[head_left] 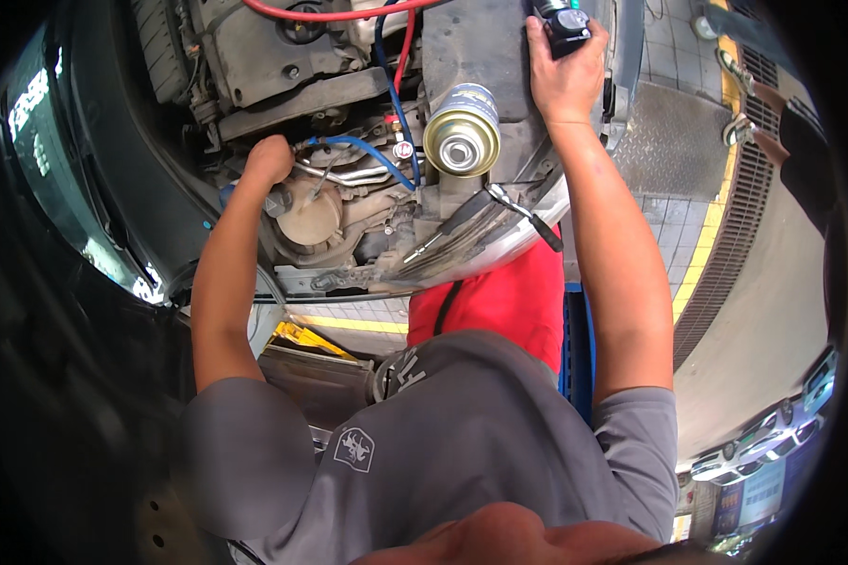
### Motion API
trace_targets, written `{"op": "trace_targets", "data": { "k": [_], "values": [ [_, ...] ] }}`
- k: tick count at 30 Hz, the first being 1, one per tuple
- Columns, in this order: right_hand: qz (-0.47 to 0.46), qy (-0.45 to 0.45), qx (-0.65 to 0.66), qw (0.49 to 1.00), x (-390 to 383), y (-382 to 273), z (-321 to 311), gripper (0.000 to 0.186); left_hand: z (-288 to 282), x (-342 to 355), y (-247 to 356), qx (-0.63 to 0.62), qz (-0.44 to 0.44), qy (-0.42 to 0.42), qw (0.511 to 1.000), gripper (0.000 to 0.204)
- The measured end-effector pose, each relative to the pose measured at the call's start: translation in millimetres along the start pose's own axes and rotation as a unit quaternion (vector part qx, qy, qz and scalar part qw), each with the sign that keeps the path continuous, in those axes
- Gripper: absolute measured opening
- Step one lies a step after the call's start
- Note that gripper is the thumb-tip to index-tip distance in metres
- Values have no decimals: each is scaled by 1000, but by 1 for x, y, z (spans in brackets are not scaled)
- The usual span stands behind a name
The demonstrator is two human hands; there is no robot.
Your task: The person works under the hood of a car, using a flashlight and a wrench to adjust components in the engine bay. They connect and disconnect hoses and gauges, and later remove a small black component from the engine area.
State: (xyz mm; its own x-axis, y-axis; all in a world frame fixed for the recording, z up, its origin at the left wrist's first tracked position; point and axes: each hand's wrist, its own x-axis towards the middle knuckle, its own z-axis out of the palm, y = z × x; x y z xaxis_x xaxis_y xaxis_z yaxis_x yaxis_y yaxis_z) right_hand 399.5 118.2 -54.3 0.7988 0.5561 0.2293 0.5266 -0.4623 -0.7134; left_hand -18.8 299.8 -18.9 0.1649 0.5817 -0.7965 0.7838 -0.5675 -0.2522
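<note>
Status: looks mid-job, hoses in, both hands busy. Hood is up; red hose (349, 13) crosses the top of the engine bay, dark blue hose (398, 113) drops down past a red-topped coupler (402, 147) sitting among the pipes. Brighter blue hose (358, 144) arcs over the metal pipes, its far end right at the left hand (271, 160). Left fingers are curled tight, but the grip side is hidden, so can't tell whether they have the hose end or a fitting next to it. Right hand (570, 87) is up on the far right of the bay, fingers wrapped around a black device (567, 28), partly cut off by the frame. Done, as far as visible: hoses laid in. Open: can't confirm either joint is fully seated. Containers: one metal can (462, 132), upright on the dark cover between the hands, domed top toward camera, untouched; contents not visible, fill level unknown. Black-handled ratchet (545, 231) lies on the front edge just below it, in neither hand.
</note>
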Motion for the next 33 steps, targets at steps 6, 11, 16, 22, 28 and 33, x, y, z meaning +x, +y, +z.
{"op": "trace_targets", "data": {
  "k": [6, 11, 16, 22, 28, 33],
  "values": [
    [18, -11, 26, 999, -1, -4, 0, 71, -13, -54, 21, -112, -64, 198, 972, 26],
    [20, -10, 11, 1000, -2, 5, 4, 76, -49, -139, 67, -259, -69, 388, 882, 29],
    [31, -13, 58, 998, -1, 6, 0, 80, 17, -237, 131, -399, 6, 547, 736, 45],
    [40, -38, 103, 993, 0, -6, -7, 63, 104, -274, 185, -472, -128, 489, 722, 51],
    [-12, -18, 142, 990, 0, 1, -5, 54, 149, -274, 179, -550, -284, 350, 703, 41],
    [-4, -33, 140, 990, 2, 9, -3, 56, 156, -266, 163, -398, -280, 352, 800, 39]
  ]
}}
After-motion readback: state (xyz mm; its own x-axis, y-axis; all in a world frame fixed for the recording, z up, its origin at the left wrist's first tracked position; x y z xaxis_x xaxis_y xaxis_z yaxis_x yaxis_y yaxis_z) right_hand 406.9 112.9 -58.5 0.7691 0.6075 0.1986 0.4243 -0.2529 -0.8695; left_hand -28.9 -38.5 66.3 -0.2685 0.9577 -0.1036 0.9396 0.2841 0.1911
